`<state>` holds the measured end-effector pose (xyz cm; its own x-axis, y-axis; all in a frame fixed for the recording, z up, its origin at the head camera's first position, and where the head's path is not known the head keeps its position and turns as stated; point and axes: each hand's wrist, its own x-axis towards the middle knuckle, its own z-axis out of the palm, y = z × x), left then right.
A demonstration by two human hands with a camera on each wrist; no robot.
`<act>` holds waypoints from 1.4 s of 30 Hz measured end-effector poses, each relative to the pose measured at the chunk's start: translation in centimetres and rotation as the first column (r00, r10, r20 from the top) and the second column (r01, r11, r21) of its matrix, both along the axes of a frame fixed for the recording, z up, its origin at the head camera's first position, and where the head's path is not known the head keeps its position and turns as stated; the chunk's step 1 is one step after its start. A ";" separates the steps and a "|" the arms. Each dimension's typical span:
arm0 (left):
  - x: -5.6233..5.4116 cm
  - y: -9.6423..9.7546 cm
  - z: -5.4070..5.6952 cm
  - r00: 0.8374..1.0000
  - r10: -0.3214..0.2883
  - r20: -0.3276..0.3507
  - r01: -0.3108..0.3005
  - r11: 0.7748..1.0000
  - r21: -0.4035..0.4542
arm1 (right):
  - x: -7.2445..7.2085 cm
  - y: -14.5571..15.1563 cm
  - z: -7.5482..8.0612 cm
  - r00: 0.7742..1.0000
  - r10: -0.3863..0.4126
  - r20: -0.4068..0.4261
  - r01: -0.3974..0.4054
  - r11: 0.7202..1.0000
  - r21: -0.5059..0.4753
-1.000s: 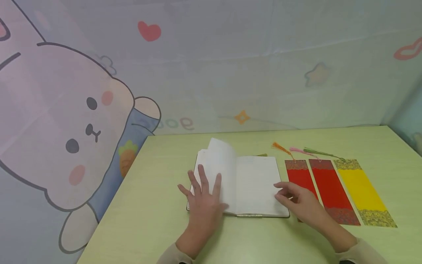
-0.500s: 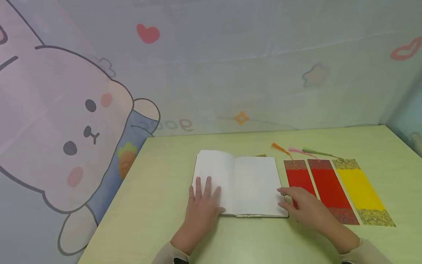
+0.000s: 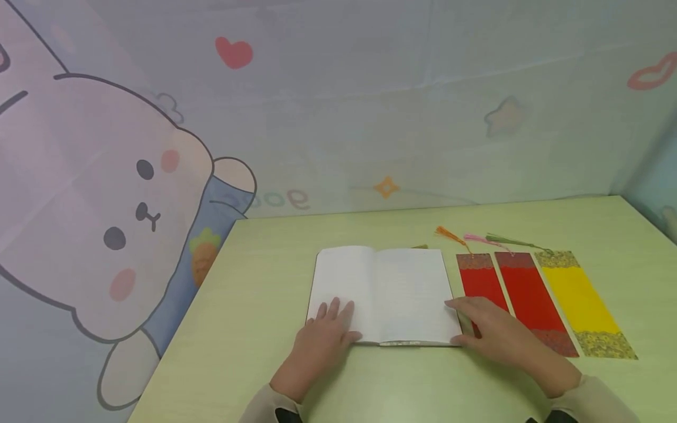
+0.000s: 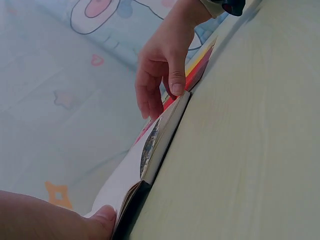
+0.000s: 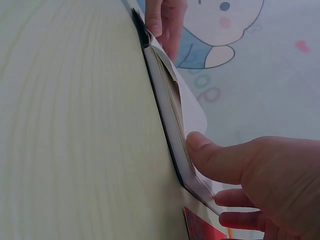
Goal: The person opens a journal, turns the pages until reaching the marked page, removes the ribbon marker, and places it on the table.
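Note:
A notebook with a dark cover lies open on the table, blank pages up. My left hand rests on the lower left page, fingers spread forward and thumb near the fold. At the right page's lower corner is my right hand; its thumb touches the page edge in the right wrist view, and its fingers reach along the side. A patterned strip shows between the pages at the near edge. Beyond the far edge, a small olive piece sticks out.
Right of the notebook lie two red bookmarks, one partly under my right hand and one beside it, then a yellow bookmark. Orange, pink and green tassels extend from their far ends. A printed cloth hangs behind the table.
The raised left page has come down flat. My left hand has drawn slightly nearer and its fingers have come closer together. The right hand has settled at the notebook's right edge.

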<state>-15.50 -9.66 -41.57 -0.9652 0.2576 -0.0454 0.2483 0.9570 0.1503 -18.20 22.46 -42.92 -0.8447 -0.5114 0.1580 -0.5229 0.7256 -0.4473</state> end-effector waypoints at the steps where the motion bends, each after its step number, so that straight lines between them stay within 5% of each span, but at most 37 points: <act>1: 0.0 0.0 0.0 1.000 -0.001 0.003 0.001 1.000 0.003 | -0.1 0.0 -0.1 1.000 0.004 0.005 -0.004 1.000 0.000; 10: -0.2 0.0 -0.4 0.998 0.001 0.055 -0.001 1.000 -0.002 | -0.6 0.1 -0.7 0.999 0.044 0.026 -0.043 0.999 -0.009; 24: -0.1 0.3 -0.6 0.999 0.003 0.037 -0.003 1.000 -0.015 | -0.9 -0.1 -0.3 0.997 0.051 0.053 -0.049 0.998 -0.033; 36: -0.4 0.5 -0.4 0.997 0.016 0.082 -0.014 1.000 -0.028 | -0.9 -1.0 -0.2 0.997 -0.050 0.064 0.060 0.985 -0.164; 42: -0.4 0.5 -0.4 0.997 0.019 0.076 -0.018 1.000 -0.018 | -1.0 -1.2 -0.5 0.997 -0.013 0.075 0.024 0.988 -0.154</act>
